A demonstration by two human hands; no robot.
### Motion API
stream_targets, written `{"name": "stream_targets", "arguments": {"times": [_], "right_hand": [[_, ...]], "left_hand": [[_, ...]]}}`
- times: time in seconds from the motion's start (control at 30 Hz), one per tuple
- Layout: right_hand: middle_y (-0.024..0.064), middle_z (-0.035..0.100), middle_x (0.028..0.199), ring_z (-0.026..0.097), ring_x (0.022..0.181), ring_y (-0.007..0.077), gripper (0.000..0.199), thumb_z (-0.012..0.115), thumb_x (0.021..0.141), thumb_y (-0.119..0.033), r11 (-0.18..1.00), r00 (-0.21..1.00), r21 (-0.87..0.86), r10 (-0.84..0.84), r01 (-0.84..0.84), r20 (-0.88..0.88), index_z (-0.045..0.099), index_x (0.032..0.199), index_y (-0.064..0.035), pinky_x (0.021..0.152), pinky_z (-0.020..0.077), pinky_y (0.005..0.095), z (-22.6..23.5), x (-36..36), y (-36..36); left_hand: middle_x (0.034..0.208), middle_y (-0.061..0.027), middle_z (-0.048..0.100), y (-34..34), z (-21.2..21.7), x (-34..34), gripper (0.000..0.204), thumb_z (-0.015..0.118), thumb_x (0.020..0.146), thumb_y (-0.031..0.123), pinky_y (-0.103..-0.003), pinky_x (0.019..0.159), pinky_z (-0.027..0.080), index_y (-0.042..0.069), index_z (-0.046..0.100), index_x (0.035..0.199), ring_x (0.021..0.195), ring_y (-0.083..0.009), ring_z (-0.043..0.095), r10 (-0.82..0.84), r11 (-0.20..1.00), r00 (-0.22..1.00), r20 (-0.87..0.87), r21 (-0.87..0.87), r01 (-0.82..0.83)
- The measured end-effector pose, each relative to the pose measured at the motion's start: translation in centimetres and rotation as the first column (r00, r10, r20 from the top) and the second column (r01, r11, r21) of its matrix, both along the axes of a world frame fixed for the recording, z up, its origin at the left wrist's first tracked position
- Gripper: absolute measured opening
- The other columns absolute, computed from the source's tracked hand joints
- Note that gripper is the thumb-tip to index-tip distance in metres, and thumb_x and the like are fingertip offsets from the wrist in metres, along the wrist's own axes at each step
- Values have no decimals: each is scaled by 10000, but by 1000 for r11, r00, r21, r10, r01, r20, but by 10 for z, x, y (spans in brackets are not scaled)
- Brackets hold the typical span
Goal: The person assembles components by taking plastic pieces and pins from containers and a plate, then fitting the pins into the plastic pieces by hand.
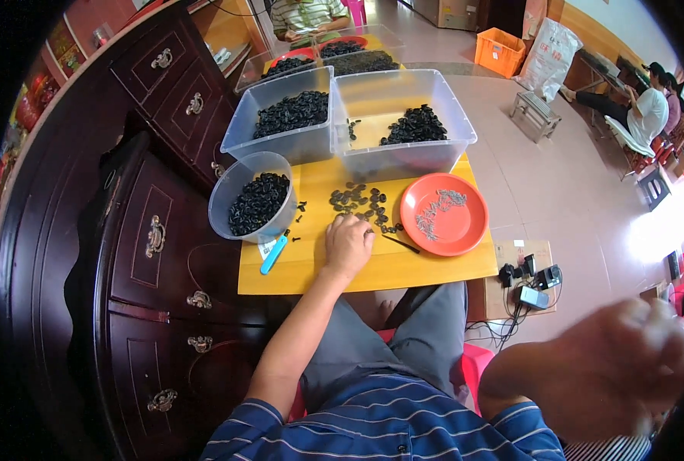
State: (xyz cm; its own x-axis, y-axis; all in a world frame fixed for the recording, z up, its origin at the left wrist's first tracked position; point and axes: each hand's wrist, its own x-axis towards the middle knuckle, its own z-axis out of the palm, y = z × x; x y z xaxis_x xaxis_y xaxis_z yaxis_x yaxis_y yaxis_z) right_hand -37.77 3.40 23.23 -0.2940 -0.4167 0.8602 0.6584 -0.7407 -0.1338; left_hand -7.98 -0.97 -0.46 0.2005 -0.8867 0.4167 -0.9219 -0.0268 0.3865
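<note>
My left hand [348,244] rests on the yellow tabletop with its fingers curled together. Its fingertips reach the near edge of a loose group of small dark oval parts [349,197]; whatever they pinch is hidden. Just right of the fingers lies a thin dark stick-like tool [401,243]. An orange-red plate [472,236] holding many small silvery pieces [434,215] sits beside the oval parts. My right hand [614,365] is raised off to the right, away from the table, and smeared by motion, so its fingers cannot be made out.
A round clear tub [217,206] of small black parts stands left, near a light-blue handled tool [273,255]. Two clear bins [238,137] [461,115] with black parts stand behind. Dark drawers [146,269] flank the left. Chargers and cables [532,296] lie right. Other people sit farther off.
</note>
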Motion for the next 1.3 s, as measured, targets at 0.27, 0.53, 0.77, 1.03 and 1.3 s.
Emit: {"name": "stream_targets", "arguments": {"times": [0.27, 0.53, 0.77, 1.03, 1.3], "right_hand": [[63, 729, 970, 678, 890, 110, 183, 610, 1004, -68, 564, 627, 823, 620, 60, -471, 668, 1145, 32, 807, 545, 258, -171, 87, -2], [54, 726, 958, 679, 882, 126, 225, 637, 1006, -142, 574, 475, 798, 659, 184, -583, 666, 1161, 19, 815, 553, 276, -268, 91, -15], [22, 679, 977, 647, 906, 101, 247, 627, 1022, -157, 371, 634, 928, 722, -17, -277, 611, 1213, -1, 825, 540, 261, -254, 89, -16], [22, 670, 934, 628, 834, 86, 152, 602, 1041, -175, 259, 601, 958, 787, -121, -137, 606, 1106, -37, 758, 525, 243, -236, 71, -20], [22, 657, 888, 594, 739, 85, 189, 571, 1058, -254, 95, 660, 973, 748, -212, 70, 605, 1041, -70, 688, 503, 236, -228, 66, -22]], "left_hand": [[872, -99, 694, -14, 2, 15, 90, 740, 786, 161, -475, 827, 508, 87, 700, 815, 905, -328, 651, -3, 986, 996, 93, 165, -13], [805, -108, 678, 1, 15, 5, 112, 743, 782, 132, -447, 783, 524, 52, 665, 789, 852, -307, 669, -89, 989, 995, 50, 126, 82], [786, -78, 683, 43, 65, -34, 118, 760, 821, 72, -313, 654, 527, 5, 670, 857, 703, -158, 654, -296, 910, 863, -409, 153, 385], [786, -21, 685, 31, 82, -43, 65, 721, 875, 49, -254, 653, 516, 11, 690, 917, 697, -79, 628, -242, 786, 702, -670, 288, 547], [880, -94, 729, -58, 72, -65, 177, 742, 832, 109, -311, 734, 555, 31, 737, 991, 736, -184, 691, -290, 866, 854, -431, 261, 426]]}}
